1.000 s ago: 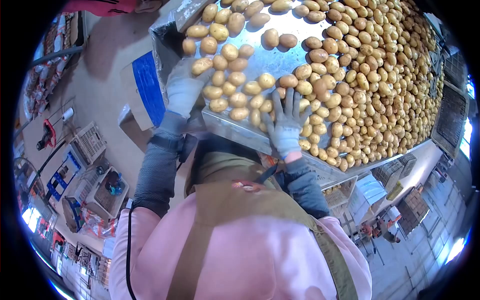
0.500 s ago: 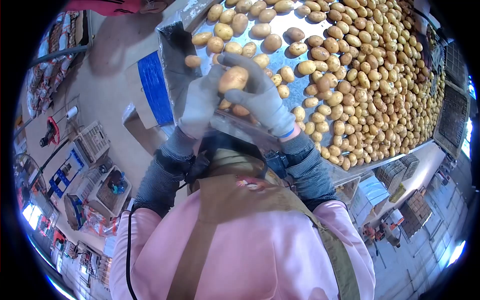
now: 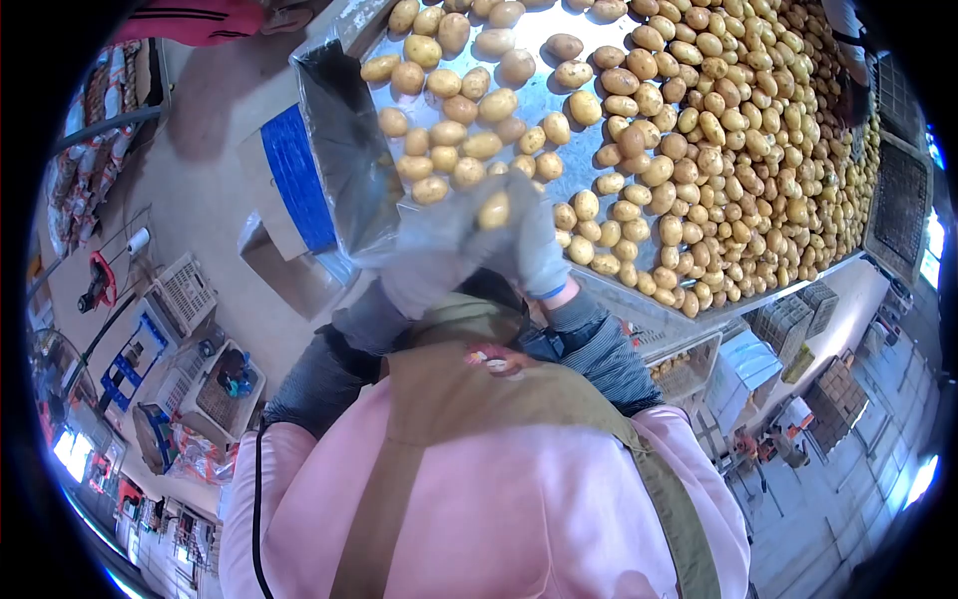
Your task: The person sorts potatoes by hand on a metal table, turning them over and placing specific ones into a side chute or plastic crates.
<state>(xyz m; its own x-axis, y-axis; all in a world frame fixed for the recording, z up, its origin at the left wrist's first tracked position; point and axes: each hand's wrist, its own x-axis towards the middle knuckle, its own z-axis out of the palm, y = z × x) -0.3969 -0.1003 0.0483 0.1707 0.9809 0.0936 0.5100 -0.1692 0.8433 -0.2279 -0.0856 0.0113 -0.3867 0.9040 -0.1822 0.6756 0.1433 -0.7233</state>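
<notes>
Potato (image 3: 493, 210) sits, seemingly clasped, in the raised right hand (image 3: 536, 250); left hand (image 3: 431, 252) upright alongside, its grip too blurred to tell.

Head camera looks steeply down, close over table (image 3: 639, 301).

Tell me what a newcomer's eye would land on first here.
First, the heap of potatoes covering the metal table across the upper right. Next, in the centre, the gloved left hand and right hand are raised close together with a single potato between them, all blurred. A bright blue panel stands out at the left, off the table's end.
</notes>
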